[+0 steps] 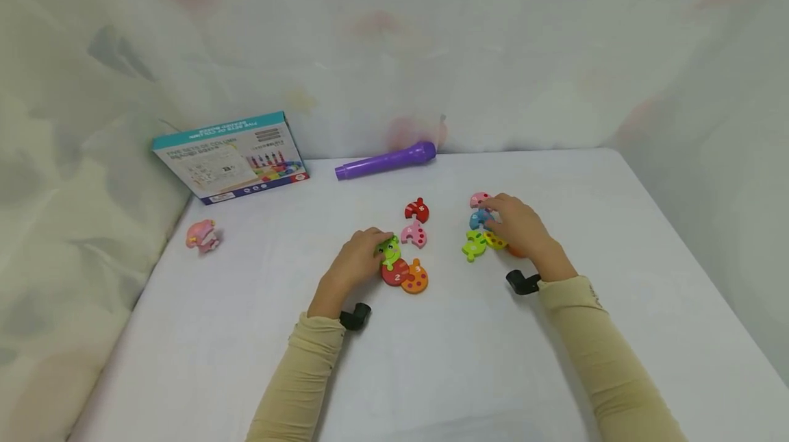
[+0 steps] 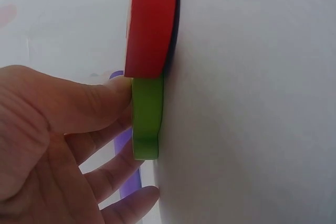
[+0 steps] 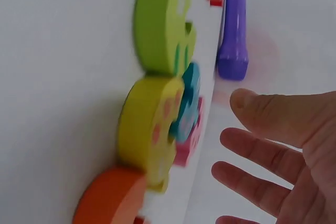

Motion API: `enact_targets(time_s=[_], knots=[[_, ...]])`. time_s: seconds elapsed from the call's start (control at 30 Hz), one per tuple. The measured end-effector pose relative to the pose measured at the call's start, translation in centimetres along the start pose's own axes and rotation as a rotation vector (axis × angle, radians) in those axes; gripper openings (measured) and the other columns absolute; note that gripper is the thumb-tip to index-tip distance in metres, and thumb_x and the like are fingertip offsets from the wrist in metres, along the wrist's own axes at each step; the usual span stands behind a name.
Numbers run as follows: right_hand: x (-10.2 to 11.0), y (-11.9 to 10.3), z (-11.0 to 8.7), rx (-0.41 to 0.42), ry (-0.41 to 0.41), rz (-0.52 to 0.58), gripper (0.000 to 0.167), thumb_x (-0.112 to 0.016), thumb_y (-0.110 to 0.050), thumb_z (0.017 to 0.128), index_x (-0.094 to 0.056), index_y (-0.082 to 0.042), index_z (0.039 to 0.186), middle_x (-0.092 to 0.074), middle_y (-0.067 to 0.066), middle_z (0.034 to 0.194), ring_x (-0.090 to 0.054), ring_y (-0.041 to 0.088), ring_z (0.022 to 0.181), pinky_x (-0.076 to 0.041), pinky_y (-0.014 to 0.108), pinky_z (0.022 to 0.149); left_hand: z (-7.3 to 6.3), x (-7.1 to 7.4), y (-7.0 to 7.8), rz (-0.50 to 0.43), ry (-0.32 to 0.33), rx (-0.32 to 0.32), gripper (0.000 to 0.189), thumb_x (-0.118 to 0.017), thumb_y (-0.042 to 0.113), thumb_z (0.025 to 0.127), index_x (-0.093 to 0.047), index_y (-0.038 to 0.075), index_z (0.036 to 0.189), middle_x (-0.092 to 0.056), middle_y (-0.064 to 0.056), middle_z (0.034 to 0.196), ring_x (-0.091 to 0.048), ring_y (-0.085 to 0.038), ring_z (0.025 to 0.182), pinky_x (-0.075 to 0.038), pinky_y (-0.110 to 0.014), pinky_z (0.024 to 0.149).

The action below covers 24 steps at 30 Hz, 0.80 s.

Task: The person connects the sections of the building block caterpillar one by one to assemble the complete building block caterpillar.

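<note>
A green smiling-face puzzle piece (image 1: pixel 390 251) is joined to a red round piece (image 1: pixel 395 273) marked 2, with an orange spotted piece (image 1: pixel 416 277) beside it. My left hand (image 1: pixel 357 258) holds the green face piece by its left side; in the left wrist view the thumb (image 2: pixel 107 100) lies against it and the other fingers extend behind. My right hand (image 1: pixel 520 226) hovers over a blue piece (image 1: pixel 480 219) and a yellow spotted piece (image 1: pixel 495 240), its fingers apart and holding nothing in the right wrist view. An orange piece (image 3: pixel 113 198) is partly hidden under this hand in the head view.
A light green piece (image 1: pixel 474 245) and a pink piece (image 1: pixel 479 200) lie by the right hand. Between the hands are a red striped piece (image 1: pixel 417 210) and a pink spotted piece (image 1: pixel 414 234). Farther back are a purple microphone (image 1: pixel 387 162), a box (image 1: pixel 231 157) and a pink figurine (image 1: pixel 203 236).
</note>
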State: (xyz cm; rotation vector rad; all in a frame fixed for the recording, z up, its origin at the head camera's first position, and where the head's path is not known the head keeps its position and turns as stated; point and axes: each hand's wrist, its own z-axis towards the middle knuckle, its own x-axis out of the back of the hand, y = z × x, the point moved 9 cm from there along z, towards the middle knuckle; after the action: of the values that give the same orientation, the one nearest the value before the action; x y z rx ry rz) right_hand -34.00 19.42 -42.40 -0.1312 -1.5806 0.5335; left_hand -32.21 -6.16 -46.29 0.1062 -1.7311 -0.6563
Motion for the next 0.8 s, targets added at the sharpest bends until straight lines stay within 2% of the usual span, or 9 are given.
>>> enact_targets(time_s=[0.17,0.33,0.57,0.8], knots=[[0.1,2.6,-1.1,-0.08,-0.027,0.02,0.038,-0.06,-0.013,0.089,-0.053,-0.005,0.126,-0.048,0.02,0.127,-0.043,0.039,0.117,-0.036,0.056,0.097,0.0,-0.2,-0.1,0.01,-0.003,0.005,0.045,-0.06,0.011,0.088,-0.052,0.014,0.132,-0.053,-0.007,0.127,-0.046,-0.026,0.119,-0.036,-0.043,0.101],[0.6,3.9,-1.8,-0.107,-0.026,0.039,0.039,-0.058,-0.012,0.09,-0.051,-0.004,0.127,-0.047,0.021,0.128,-0.041,0.039,0.118,-0.034,0.056,0.099,-0.1,-0.1,-0.1,0.002,-0.004,0.003,0.044,-0.06,0.011,0.088,-0.052,0.013,0.131,-0.054,-0.008,0.126,-0.046,-0.026,0.118,-0.037,-0.044,0.101],[1.2,4.8,-2.4,-0.105,0.002,0.083,0.037,-0.055,-0.011,0.092,-0.051,-0.005,0.127,-0.047,0.019,0.128,-0.043,0.038,0.116,-0.035,0.055,0.098,0.1,-0.1,0.0,-0.007,0.0,-0.005,0.044,-0.059,0.009,0.088,-0.052,0.012,0.131,-0.054,-0.008,0.126,-0.046,-0.027,0.118,-0.037,-0.044,0.101],[0.5,4.4,-2.8,-0.102,-0.008,0.115,0.035,-0.055,-0.009,0.092,-0.053,-0.007,0.126,-0.049,0.016,0.128,-0.043,0.035,0.118,-0.035,0.054,0.099,0.1,0.0,0.1,-0.018,0.003,-0.015,0.044,-0.06,0.008,0.087,-0.053,0.011,0.131,-0.054,-0.009,0.125,-0.046,-0.026,0.118,-0.037,-0.043,0.101]])
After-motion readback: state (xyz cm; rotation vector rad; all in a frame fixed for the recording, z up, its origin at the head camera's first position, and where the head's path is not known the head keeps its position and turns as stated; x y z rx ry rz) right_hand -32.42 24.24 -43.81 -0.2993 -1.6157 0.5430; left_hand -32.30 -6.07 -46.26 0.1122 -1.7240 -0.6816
